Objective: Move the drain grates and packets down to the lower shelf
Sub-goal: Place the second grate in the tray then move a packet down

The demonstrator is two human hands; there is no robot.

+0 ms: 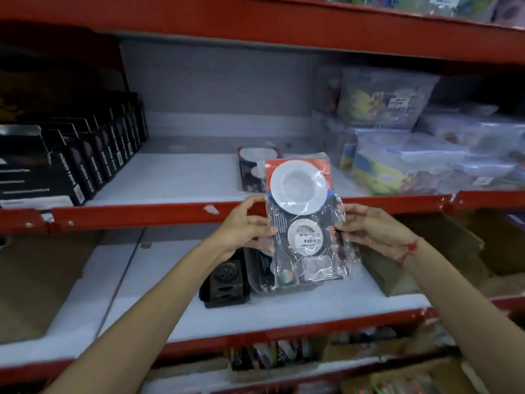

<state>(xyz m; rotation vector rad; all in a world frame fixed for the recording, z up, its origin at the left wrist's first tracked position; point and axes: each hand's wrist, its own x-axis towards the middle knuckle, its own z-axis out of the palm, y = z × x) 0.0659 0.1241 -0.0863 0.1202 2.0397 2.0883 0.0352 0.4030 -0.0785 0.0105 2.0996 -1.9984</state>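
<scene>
Both hands hold a clear plastic packet [305, 220] with white round drain strainers on a dark card. It hangs in front of the red edge of the upper shelf [170, 183]. My left hand [245, 226] grips its left side, my right hand [369, 227] its right side. Another packet [250, 169] lies flat on the upper shelf behind it. On the lower shelf [284, 311] lie a black drain grate [225, 280] and a pile of packets [262, 275], partly hidden by the held packet.
Black tape boxes [85, 163] line the upper shelf's left side. Clear plastic containers [412, 155] are stacked on its right. Brown cardboard boxes [426, 251] stand at the right of the lower shelf, and a cardboard sheet [37, 280] at its left.
</scene>
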